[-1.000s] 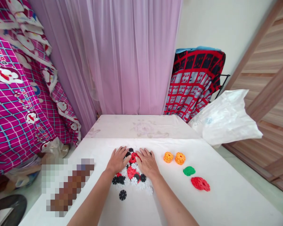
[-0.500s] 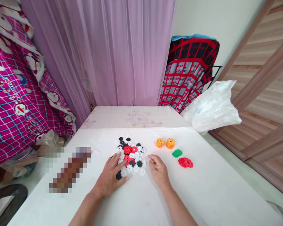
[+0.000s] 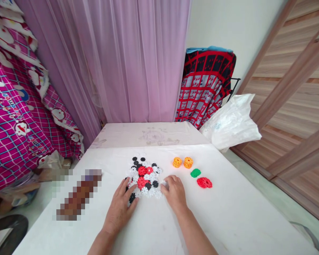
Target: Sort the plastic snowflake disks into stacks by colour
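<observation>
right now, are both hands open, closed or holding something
Left hand: open, at the left edge of the disc pile.
Right hand: partly closed; cannot tell whether it holds anything.

This looks like a room in a home. A long mauve curtain (image 3: 138, 63) hangs across the far side, magenta checked fabric (image 3: 5, 138) with cartoon figures drapes at the left, and a cloth printed with playing cards (image 3: 199, 85) hangs by a pale wall (image 3: 236, 24). Wood-grain doors (image 3: 289, 88) stand beyond the cloth-covered counter (image 3: 228, 205).
</observation>
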{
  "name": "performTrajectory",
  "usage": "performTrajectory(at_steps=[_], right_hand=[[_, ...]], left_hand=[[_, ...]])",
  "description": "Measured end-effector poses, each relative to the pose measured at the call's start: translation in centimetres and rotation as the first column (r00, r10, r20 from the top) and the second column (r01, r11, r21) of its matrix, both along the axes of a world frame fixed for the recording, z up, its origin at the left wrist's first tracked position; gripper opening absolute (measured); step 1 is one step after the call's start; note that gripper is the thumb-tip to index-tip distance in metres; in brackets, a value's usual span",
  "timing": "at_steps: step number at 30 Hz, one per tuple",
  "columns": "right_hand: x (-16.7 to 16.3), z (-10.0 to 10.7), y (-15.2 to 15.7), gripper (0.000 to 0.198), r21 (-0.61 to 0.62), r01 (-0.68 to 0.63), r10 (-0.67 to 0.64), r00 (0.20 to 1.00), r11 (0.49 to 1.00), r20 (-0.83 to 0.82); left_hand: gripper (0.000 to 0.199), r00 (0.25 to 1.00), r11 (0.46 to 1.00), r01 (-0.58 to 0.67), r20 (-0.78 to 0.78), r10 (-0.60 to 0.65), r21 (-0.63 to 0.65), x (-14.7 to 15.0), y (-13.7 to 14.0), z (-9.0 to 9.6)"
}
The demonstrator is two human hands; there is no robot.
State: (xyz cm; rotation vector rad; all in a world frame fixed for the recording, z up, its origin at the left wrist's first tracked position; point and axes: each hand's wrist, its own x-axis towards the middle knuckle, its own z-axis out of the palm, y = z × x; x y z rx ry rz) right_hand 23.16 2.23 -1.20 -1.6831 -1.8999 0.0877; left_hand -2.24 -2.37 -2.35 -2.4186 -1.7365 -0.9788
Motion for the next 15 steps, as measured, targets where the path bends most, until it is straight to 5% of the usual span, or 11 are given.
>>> performTrajectory(at_steps=[8, 12, 15], right_hand=[[1.7, -1.7, 1.7, 0.029, 0.178, 0.158, -0.166, 0.986, 0.971, 0.033], [0.8, -1.0, 0.7, 0.030, 0.262, -0.021, 0.042, 0.996, 0.965, -0.076], [-0.6, 0.1, -0.8, 0.023, 0.202, -0.198, 0.214, 0.975, 0.959, -0.056]], left_hand=[[0.037, 1.000, 1.000, -0.025, 0.002, 0.025, -0.017, 0.3, 0.1, 0.1], [0.034, 0.999, 0.999, -0.037, 0.012, 0.037, -0.007, 0.3, 0.2, 0.2], [0.039, 0.999, 1.000, -0.016, -0.044, 0.016, 0.003, 0.4, 0.0, 0.5]])
